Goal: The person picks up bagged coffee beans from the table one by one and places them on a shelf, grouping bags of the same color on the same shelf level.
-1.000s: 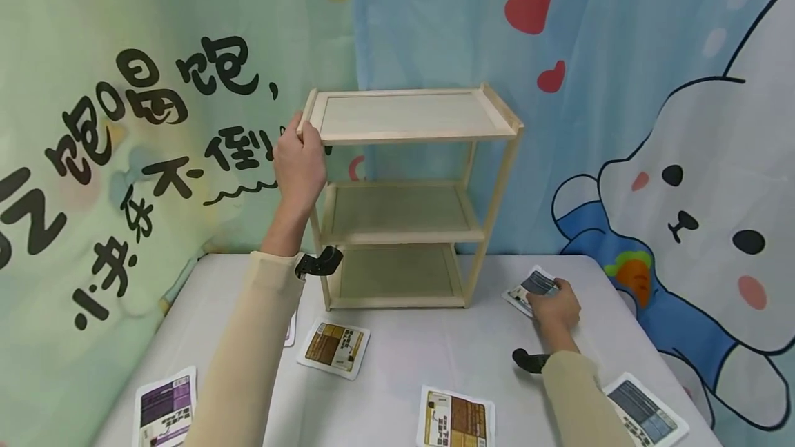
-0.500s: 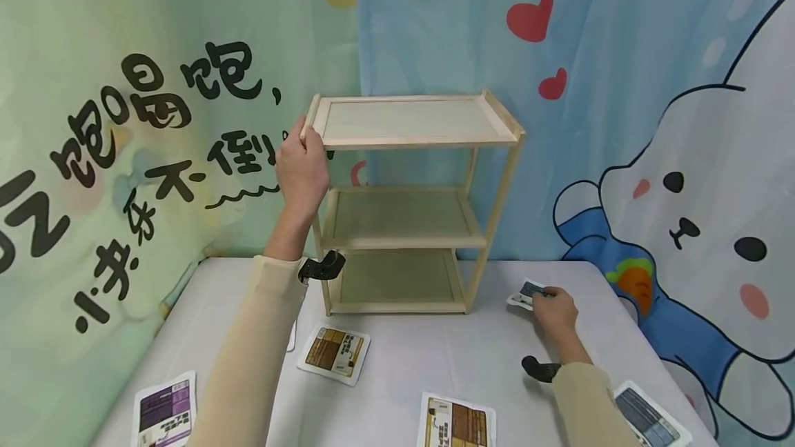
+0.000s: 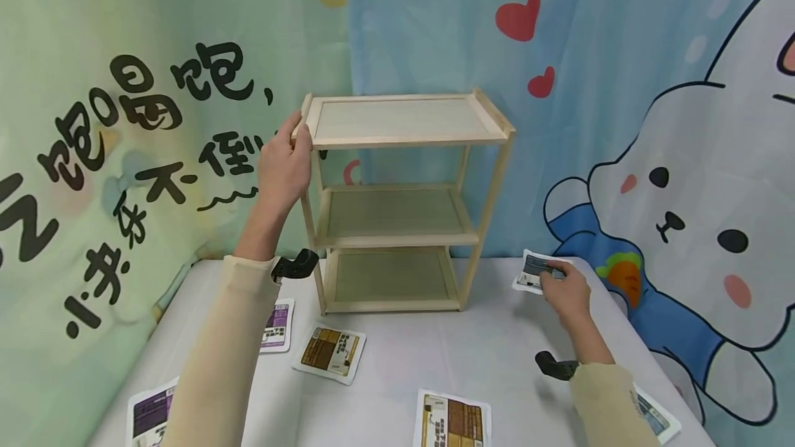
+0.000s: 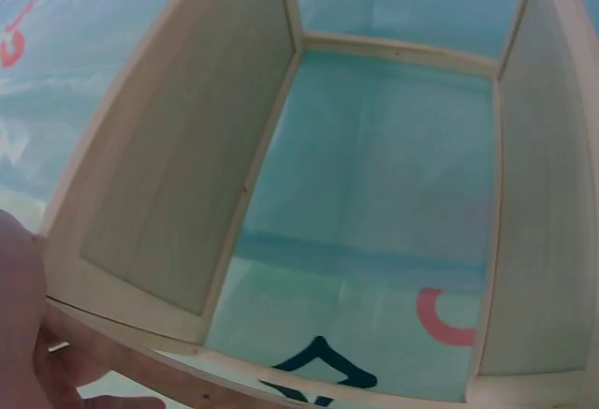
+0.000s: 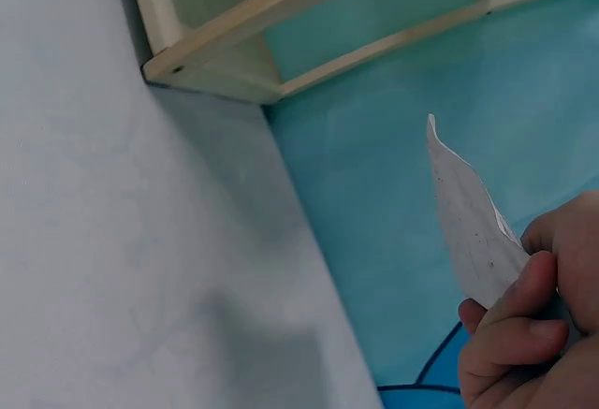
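Note:
A three-tier wooden shelf rack [image 3: 397, 218] stands at the back of the white table. My left hand [image 3: 284, 171] grips the left end of its top tier; in the left wrist view that hand [image 4: 21, 325] is at the lower left, by the frame. Between thumb and fingers, my right hand [image 3: 568, 295] pinches a small flat white packet [image 3: 533, 273] with a grey-blue label, raised over the table right of the rack. The right wrist view shows the plain back of this packet [image 5: 473, 231] tilted up, its lower end covered by fingers.
Brown-labelled packets lie before the rack [image 3: 329, 354] and at the front [image 3: 453, 423]. One purple-labelled packet [image 3: 277, 326] lies by the left forearm, another [image 3: 149, 416] partly under it. A grey-labelled packet [image 3: 658, 419] is partly hidden by the right sleeve. Printed curtains [image 3: 422, 33] hang behind.
My right hand has lifted the grey-labelled packet off the table and tilted it up. The left hand stays at the rack's top tier, while its forearm shifts left, showing more of a purple-labelled packet.

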Demonstrator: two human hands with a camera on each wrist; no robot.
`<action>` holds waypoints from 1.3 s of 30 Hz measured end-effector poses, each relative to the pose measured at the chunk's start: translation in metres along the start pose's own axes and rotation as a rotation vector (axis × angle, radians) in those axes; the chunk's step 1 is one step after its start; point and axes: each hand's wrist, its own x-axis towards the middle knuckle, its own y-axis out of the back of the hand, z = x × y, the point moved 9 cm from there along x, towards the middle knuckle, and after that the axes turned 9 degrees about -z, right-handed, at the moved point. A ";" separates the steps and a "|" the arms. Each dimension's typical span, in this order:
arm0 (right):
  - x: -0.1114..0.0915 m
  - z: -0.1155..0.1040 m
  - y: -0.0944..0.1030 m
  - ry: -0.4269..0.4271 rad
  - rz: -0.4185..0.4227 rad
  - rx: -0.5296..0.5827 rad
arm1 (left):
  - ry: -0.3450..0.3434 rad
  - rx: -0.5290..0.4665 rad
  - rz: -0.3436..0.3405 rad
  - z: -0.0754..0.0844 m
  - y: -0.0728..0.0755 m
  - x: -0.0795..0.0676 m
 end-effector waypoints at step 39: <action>-0.138 -0.199 0.051 0.485 -0.156 0.119 | -0.020 0.082 0.083 0.005 -0.003 -0.004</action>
